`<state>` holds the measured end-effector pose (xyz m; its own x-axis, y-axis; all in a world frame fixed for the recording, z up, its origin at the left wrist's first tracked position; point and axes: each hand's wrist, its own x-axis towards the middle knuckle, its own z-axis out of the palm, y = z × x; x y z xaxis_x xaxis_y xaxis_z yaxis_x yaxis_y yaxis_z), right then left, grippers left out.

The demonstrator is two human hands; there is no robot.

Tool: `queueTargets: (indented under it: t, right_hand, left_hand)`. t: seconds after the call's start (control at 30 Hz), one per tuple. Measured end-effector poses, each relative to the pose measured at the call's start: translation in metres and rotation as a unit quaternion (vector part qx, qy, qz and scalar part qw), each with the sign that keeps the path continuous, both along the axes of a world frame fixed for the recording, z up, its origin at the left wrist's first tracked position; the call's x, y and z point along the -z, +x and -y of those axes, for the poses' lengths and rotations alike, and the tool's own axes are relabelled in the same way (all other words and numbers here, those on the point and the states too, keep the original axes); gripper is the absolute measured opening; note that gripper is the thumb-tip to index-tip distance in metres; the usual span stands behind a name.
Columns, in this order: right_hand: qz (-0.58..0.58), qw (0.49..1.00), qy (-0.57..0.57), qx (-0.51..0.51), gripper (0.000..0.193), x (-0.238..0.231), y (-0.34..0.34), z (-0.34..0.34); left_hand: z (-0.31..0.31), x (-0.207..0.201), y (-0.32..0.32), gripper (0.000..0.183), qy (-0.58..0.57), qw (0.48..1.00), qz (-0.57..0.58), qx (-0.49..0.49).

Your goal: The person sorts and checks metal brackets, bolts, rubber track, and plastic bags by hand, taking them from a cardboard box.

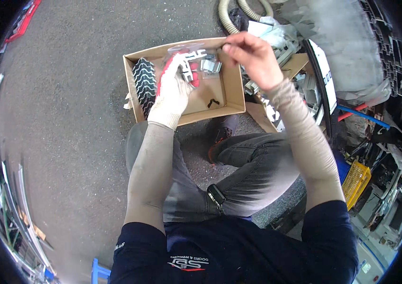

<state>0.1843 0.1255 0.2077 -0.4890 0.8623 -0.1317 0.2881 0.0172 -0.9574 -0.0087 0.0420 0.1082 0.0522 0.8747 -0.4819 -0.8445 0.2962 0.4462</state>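
An open cardboard box (pixel 233 87) sits on the floor in front of my knees. Over its middle, my left hand (pixel 172 87), in a white glove with red-coated fingers, is closed around several white and grey profile pieces (pixel 187 68). Above the box's far right corner is my bare right hand (pixel 258 59), thumb and forefinger pinched together; what lies between them, if anything, cannot be made out. Wavy metal strips (pixel 144 80) fill the box's left side. Toward its right lie shiny metal pieces (pixel 210 66), with clear plastic around them, and a small dark bent piece (pixel 214 102).
Right of the box stands another container with many white offcuts (pixel 310 90) and a cardboard flap (pixel 260 116). A ribbed hose (pixel 227 18) curls at the back. Long metal profiles (pixel 26 208) lie along the left. A yellow crate (pixel 356 182) is at the right.
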Motion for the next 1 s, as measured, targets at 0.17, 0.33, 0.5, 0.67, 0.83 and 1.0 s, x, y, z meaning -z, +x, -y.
queueTargets:
  t: [0.17,0.33,0.5,0.67,0.83,1.0]
  right_hand:
    - [-0.111,0.983,-0.131,0.058,0.015,-0.019,-0.010,0.053]
    - [-0.029,0.994,-0.093,0.040,0.018,-0.019,-0.020,0.053]
    - [0.096,0.995,0.032,0.025,0.019,-0.002,-0.019,0.042]
    - [0.192,0.973,0.122,0.024,0.023,-0.004,-0.022,0.043]
    - [0.209,0.932,0.296,-0.004,0.023,-0.002,-0.020,0.040]
    - [0.215,0.925,0.314,-0.004,0.024,0.000,-0.018,0.037]
  left_hand:
    - [0.006,-0.012,0.004,0.039,0.027,0.997,0.029,0.060]
    - [0.007,-0.015,0.008,0.040,0.055,0.995,0.039,0.075]
    - [0.005,-0.011,0.006,0.042,0.099,0.990,0.072,0.072]
    - [0.010,-0.007,0.004,0.047,0.105,0.991,0.043,0.072]
    - [0.013,-0.015,0.004,0.054,0.127,0.988,0.038,0.080]
    - [0.013,-0.016,0.005,0.053,0.126,0.988,0.031,0.083]
